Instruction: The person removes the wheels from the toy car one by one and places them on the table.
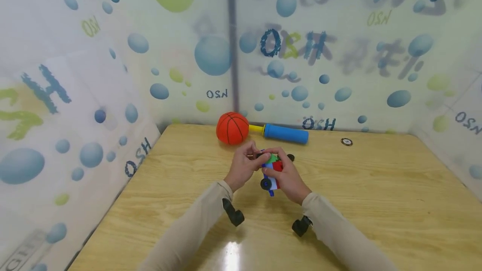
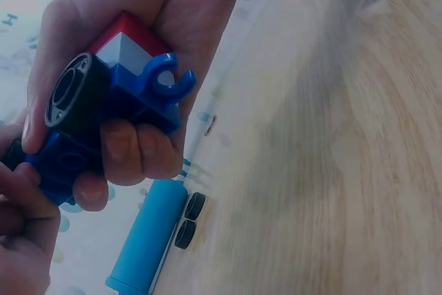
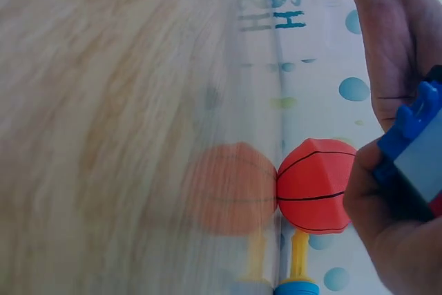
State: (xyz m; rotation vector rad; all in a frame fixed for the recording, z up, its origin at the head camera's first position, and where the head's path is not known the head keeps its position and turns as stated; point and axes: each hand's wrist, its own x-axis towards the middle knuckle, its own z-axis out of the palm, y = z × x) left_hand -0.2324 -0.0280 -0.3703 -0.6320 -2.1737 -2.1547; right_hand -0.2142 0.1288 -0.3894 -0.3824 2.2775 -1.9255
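Note:
My right hand [image 1: 290, 181] grips a toy car [image 1: 269, 175] built of blue, white, red and green blocks, holding it above the table with its body tilted. A black wheel [image 2: 74, 94] is fitted on the car's side, and a blue hook-shaped coupling [image 2: 169, 79] sticks out at its end. At the car's far end, my left hand [image 1: 242, 166] pinches a small black wheel [image 2: 12, 155], mostly hidden by the fingers. The right wrist view shows the blue coupling and a white block beside my right thumb [image 3: 369, 177].
Loose black wheels [image 1: 290, 157] lie on the wooden table [image 1: 180, 170] just beyond my right hand. Farther back are a red toy basketball [image 1: 232, 128] and a blue pump [image 1: 286, 133] with a yellow end. A small round disc [image 1: 347, 141] lies back right. Printed walls [image 1: 180, 53] enclose the table.

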